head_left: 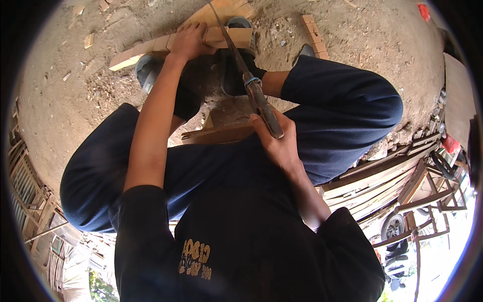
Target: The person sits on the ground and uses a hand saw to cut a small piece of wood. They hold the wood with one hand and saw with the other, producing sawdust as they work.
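Observation:
My left hand (189,42) grips a long piece of wood (143,49) from above, its fingers curled over the far edge. Lines divide this piece into short blocks, and it lies across my feet. My right hand (277,137) is closed round the worn handle of a handsaw (261,105). From there the narrow blade runs away from me, crossing the wood's right part just right of my left hand. Whether its teeth sit in a cut cannot be made out. Beyond lies a wider wooden board (229,10), partly under the blade.
A row of small wooden blocks (314,36) lies on the dirt floor (95,110) at the far right. A low wooden plank (216,135) is between my legs. Stacked boards (377,181) and a wooden frame stand to the right, with slats on the left.

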{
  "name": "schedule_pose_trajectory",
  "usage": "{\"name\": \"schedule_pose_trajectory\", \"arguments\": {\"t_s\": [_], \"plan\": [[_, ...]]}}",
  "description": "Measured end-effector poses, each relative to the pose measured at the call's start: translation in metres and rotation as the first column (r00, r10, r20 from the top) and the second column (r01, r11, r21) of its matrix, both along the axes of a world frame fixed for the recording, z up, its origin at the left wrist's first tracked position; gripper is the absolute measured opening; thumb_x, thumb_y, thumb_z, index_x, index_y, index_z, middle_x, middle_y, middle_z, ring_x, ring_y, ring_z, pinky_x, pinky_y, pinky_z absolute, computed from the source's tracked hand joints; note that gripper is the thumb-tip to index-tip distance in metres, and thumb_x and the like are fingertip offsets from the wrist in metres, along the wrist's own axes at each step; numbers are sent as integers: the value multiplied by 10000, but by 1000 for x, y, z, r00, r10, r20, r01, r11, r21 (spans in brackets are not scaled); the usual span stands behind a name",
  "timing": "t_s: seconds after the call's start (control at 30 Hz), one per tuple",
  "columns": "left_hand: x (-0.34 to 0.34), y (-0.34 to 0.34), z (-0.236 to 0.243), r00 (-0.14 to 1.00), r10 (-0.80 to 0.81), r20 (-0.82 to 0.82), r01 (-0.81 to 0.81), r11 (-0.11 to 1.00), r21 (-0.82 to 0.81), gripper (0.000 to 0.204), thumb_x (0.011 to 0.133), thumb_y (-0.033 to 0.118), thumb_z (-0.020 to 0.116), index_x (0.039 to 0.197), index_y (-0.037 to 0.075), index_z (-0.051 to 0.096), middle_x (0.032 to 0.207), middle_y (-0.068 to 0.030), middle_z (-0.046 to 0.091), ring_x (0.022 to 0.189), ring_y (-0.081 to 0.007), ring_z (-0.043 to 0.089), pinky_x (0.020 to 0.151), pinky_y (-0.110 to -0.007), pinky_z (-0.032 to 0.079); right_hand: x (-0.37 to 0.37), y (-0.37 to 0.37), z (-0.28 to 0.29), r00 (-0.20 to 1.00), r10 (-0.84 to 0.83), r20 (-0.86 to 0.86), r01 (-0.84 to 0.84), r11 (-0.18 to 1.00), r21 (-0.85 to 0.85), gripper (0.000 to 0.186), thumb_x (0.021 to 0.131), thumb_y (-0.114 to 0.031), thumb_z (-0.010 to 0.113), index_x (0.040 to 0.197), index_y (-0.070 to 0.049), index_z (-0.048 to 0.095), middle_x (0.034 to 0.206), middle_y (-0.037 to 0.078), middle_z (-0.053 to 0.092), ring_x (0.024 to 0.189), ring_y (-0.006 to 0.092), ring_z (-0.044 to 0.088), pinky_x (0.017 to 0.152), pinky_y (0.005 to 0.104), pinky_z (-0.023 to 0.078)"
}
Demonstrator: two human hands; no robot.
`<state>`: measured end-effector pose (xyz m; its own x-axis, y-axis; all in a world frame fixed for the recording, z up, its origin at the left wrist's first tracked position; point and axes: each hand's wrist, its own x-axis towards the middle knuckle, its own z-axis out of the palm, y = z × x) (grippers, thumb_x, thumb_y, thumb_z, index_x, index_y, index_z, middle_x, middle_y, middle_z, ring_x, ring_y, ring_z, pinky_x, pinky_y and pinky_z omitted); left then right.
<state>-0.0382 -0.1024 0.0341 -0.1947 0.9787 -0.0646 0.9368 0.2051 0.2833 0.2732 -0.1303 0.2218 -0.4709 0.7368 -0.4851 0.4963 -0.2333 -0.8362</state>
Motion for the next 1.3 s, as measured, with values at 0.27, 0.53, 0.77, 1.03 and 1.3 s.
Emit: {"name": "schedule_pose_trajectory", "arguments": {"t_s": [0.27, 0.53, 0.77, 1.03, 1.3], "plan": [[-6, 8, 3, 999, -39, 16, 39, 998, -55, 722, 631, 433, 827, 1216, 88, 582, 1142, -155, 631, 1123, -326, 591, 1005, -442, 431, 8, 3, 2, 1000, -4, 5, 5, 999, -37, 227, 911, -191, 653, 842, 20, 606, 594, 66, 528, 568, 87, 473, 532, 302, 413], [-9, 11, 10, 997, -34, 69, 44, 987, -154, 723, 604, 427, 841, 1185, 72, 599, 1135, -145, 638, 1102, -335, 604, 958, -439, 481, 9, 5, 7, 1000, -22, 20, 24, 995, -101, 223, 913, -176, 657, 811, 9, 584, 584, 49, 503, 570, 72, 445, 521, 296, 398], [-7, 8, 13, 998, -50, 44, 54, 992, -110, 712, 604, 422, 839, 1170, 62, 599, 1121, -154, 640, 1103, -337, 598, 936, -439, 490, 24, -4, 36, 997, 27, 73, -20, 995, -103, 197, 927, -144, 644, 818, 10, 587, 578, 74, 509, 544, 90, 442, 516, 304, 402], [-6, 10, 10, 998, -52, 36, 56, 990, -126, 709, 600, 394, 833, 1170, 47, 592, 1117, -162, 640, 1110, -345, 590, 932, -438, 488, 26, 1, 50, 993, 61, 105, -46, 989, -139, 172, 926, -128, 641, 847, 17, 593, 582, 109, 531, 532, 102, 469, 517, 324, 412], [-2, 11, 6, 1000, -12, 14, 14, 988, -155, 679, 618, 394, 842, 1136, 41, 581, 1103, -166, 643, 1090, -351, 592, 933, -437, 489, 38, -6, 72, 997, 18, 74, -4, 983, -184, 162, 939, -105, 633, 829, 6, 589, 604, -5, 476, 592, 26, 409, 511, 260, 343]]}}
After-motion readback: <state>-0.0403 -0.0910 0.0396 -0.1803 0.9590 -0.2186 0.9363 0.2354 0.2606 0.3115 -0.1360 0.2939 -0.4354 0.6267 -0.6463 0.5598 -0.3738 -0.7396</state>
